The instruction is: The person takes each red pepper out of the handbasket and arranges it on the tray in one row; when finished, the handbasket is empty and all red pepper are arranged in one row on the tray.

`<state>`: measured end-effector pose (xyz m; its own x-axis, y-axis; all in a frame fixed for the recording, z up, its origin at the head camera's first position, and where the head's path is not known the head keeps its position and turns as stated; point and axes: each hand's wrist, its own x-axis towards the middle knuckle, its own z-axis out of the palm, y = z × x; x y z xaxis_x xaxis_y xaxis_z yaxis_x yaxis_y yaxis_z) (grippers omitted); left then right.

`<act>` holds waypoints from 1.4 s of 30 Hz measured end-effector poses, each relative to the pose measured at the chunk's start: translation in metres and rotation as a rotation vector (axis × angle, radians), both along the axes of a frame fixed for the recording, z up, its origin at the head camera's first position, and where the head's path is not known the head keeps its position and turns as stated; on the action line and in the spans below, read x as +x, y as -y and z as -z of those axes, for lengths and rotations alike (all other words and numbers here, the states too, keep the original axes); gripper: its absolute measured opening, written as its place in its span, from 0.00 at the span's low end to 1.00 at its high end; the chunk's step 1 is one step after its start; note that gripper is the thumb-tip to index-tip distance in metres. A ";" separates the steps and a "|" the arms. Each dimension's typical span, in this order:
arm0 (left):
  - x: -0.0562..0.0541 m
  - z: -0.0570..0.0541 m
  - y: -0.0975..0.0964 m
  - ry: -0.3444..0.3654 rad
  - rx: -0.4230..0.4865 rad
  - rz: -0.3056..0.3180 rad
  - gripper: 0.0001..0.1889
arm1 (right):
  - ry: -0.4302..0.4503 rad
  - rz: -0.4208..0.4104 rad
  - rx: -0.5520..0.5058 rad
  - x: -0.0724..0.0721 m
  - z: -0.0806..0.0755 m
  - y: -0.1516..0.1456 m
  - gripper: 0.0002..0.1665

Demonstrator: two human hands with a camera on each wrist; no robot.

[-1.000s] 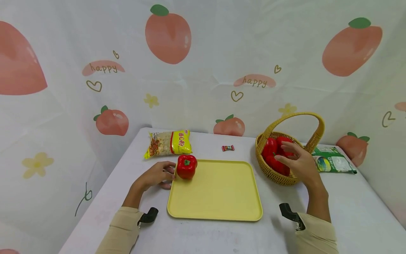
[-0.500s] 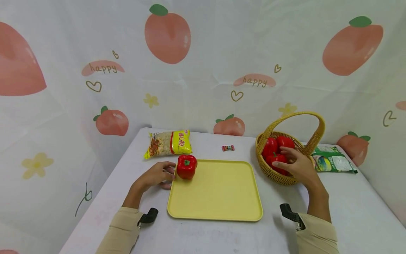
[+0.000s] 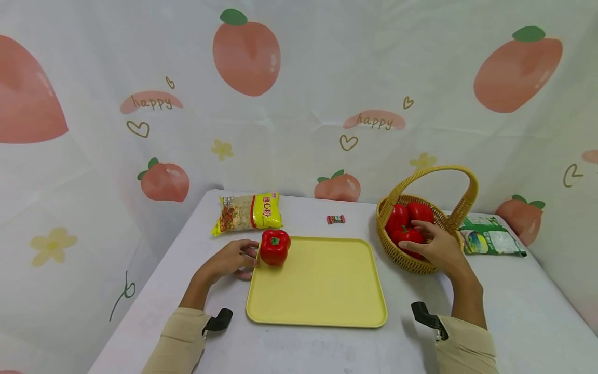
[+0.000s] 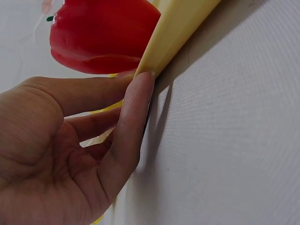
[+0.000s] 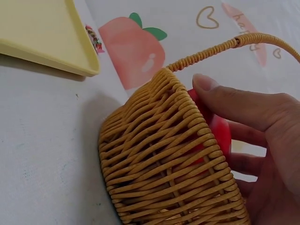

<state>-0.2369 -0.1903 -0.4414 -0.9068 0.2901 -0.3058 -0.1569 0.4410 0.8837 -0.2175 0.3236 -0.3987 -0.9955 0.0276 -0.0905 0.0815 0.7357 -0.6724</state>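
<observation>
On the yellow tray (image 3: 322, 283), at its far left corner, stands a red bell pepper (image 3: 274, 247). My left hand (image 4: 93, 136) pinches the tray's left edge between thumb and fingers, right below that pepper. Over on the right, a wicker basket (image 3: 407, 264) with an arched handle holds several red bell peppers. My right hand (image 3: 436, 246) reaches in over the near rim and holds the front bell pepper (image 3: 412, 236), thumb on one side and fingers on the other. In the right wrist view the basket wall (image 5: 164, 154) partly hides this pepper (image 5: 220, 133).
A yellow bag of pasta (image 3: 247, 212) lies behind the tray on the left. A small wrapped candy (image 3: 336, 219) is at the back middle. Right of the basket lies a green packet (image 3: 492, 236). A printed cloth backdrop (image 3: 299, 93) rises behind the white table (image 3: 299, 353).
My right hand has lowered into the basket, and its thumb and fingers have closed in around the front bell pepper. The left hand and the tray have stayed in place.
</observation>
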 end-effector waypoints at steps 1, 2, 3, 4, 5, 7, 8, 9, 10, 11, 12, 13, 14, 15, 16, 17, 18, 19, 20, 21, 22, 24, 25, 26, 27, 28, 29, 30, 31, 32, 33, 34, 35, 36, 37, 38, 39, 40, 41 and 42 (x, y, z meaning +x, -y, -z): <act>0.000 0.000 0.000 0.001 0.000 0.000 0.31 | 0.004 0.000 0.006 0.000 0.000 0.000 0.60; 0.000 0.000 0.000 0.000 0.000 -0.001 0.31 | 0.007 0.000 0.009 0.000 -0.001 0.001 0.60; 0.000 0.000 0.000 -0.001 0.000 0.004 0.31 | 0.007 0.000 0.012 0.001 -0.001 0.001 0.61; 0.000 0.000 0.000 -0.002 0.001 0.004 0.31 | 0.007 0.000 0.012 0.001 -0.002 0.001 0.61; 0.001 0.000 0.000 -0.002 0.002 0.005 0.31 | 0.007 0.000 0.017 0.001 -0.002 0.002 0.61; 0.001 0.000 0.000 -0.002 0.005 0.005 0.31 | 0.008 0.001 0.022 0.001 -0.002 0.002 0.61; 0.001 0.000 -0.001 -0.002 0.006 0.004 0.31 | 0.008 0.000 0.024 0.001 -0.002 0.002 0.61; 0.002 0.000 0.000 -0.006 0.004 0.010 0.31 | 0.009 -0.002 0.026 0.000 -0.002 0.001 0.61; 0.002 0.000 0.000 -0.009 0.003 0.011 0.31 | 0.009 -0.004 0.028 0.000 -0.002 0.001 0.61; 0.002 0.000 0.000 -0.009 0.002 0.011 0.31 | 0.010 -0.006 0.031 0.000 -0.003 0.001 0.61; 0.002 -0.001 -0.001 -0.009 0.003 0.010 0.31 | 0.011 -0.007 0.031 0.000 -0.003 0.001 0.61; 0.002 0.000 -0.001 -0.009 0.002 0.010 0.31 | 0.012 -0.009 0.033 0.000 -0.003 0.001 0.61; 0.002 0.000 -0.001 -0.010 0.001 0.010 0.31 | 0.016 -0.010 0.033 0.000 -0.003 0.001 0.61; 0.002 0.000 -0.001 -0.012 -0.001 0.012 0.31 | 0.021 -0.009 0.035 0.000 -0.004 0.001 0.61; 0.001 0.000 -0.001 -0.009 0.000 0.006 0.31 | 0.027 -0.008 0.039 0.000 -0.004 0.002 0.61; 0.001 0.000 -0.001 -0.006 0.000 0.002 0.31 | 0.033 -0.007 0.041 0.001 -0.005 0.002 0.61; 0.001 0.000 -0.001 -0.008 -0.002 0.004 0.31 | 0.038 -0.007 0.042 0.001 -0.006 0.002 0.60; 0.001 0.001 -0.001 -0.009 -0.004 0.006 0.31 | 0.044 -0.007 0.043 0.001 -0.006 0.002 0.60; 0.001 0.000 -0.001 -0.010 -0.006 0.007 0.31 | 0.048 -0.006 0.044 0.002 -0.007 0.002 0.60; 0.001 0.000 -0.001 -0.010 -0.006 0.007 0.31 | 0.053 -0.006 0.044 0.002 -0.008 0.002 0.60; 0.001 0.000 -0.001 -0.009 -0.006 0.005 0.31 | 0.057 -0.005 0.039 0.003 -0.009 0.002 0.60; 0.002 -0.001 -0.001 -0.005 -0.004 0.002 0.31 | 0.063 -0.001 0.028 0.004 -0.010 0.001 0.60; 0.002 -0.001 -0.001 -0.008 -0.006 0.007 0.31 | 0.062 0.002 0.026 0.005 -0.011 0.001 0.60; 0.002 -0.001 -0.001 -0.011 -0.008 0.012 0.31 | 0.059 0.006 0.027 0.006 -0.011 0.000 0.59; 0.002 -0.001 -0.002 -0.009 -0.007 0.012 0.31 | 0.053 0.010 0.030 0.006 -0.012 0.000 0.59; 0.002 -0.002 -0.002 -0.009 -0.008 0.011 0.31 | 0.044 0.015 0.031 0.008 -0.013 0.000 0.58; 0.002 -0.002 -0.002 -0.011 -0.011 0.012 0.31 | 0.033 0.020 0.033 0.008 -0.015 -0.001 0.58; 0.002 -0.002 -0.002 -0.013 -0.015 0.014 0.32 | 0.021 0.025 0.036 0.009 -0.016 -0.001 0.57; 0.002 -0.002 -0.002 -0.015 -0.019 0.015 0.32 | 0.009 0.025 0.031 0.010 -0.017 -0.002 0.56; 0.002 -0.002 -0.002 -0.014 -0.020 0.010 0.32 | -0.004 0.026 0.030 0.011 -0.019 -0.002 0.56; 0.002 -0.002 -0.002 -0.013 -0.022 0.004 0.32 | -0.015 0.026 0.024 0.012 -0.020 -0.003 0.55; 0.001 -0.002 -0.002 -0.016 -0.026 0.005 0.32 | -0.023 0.023 0.013 0.013 -0.022 -0.003 0.55; 0.001 -0.002 -0.001 -0.018 -0.028 0.005 0.32 | -0.033 0.019 0.006 0.013 -0.024 -0.004 0.55; 0.001 -0.001 -0.001 -0.020 -0.029 0.005 0.32 | -0.044 0.015 0.004 0.014 -0.025 -0.004 0.55; 0.001 -0.001 -0.001 -0.020 -0.030 0.003 0.32 | -0.057 0.010 0.002 0.015 -0.027 -0.004 0.54; 0.001 -0.001 -0.001 -0.021 -0.030 0.002 0.32 | -0.073 0.009 0.007 0.016 -0.029 -0.004 0.54; 0.001 0.000 -0.001 -0.021 -0.032 0.002 0.32 | -0.087 0.007 0.002 0.017 -0.031 -0.004 0.53; 0.001 0.000 0.000 -0.022 -0.033 0.001 0.32 | -0.099 0.004 -0.001 0.019 -0.033 -0.003 0.53; 0.001 0.000 0.000 -0.022 -0.034 0.000 0.32 | -0.114 0.003 0.002 0.020 -0.034 -0.003 0.52; 0.001 0.000 0.000 -0.023 -0.035 0.001 0.32 | -0.126 0.002 -0.001 0.021 -0.036 -0.002 0.52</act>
<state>-0.2360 -0.1901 -0.4416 -0.9133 0.2805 -0.2952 -0.1366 0.4719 0.8710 -0.1962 0.3255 -0.3622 -0.9989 0.0291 0.0356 -0.0028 0.7351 -0.6779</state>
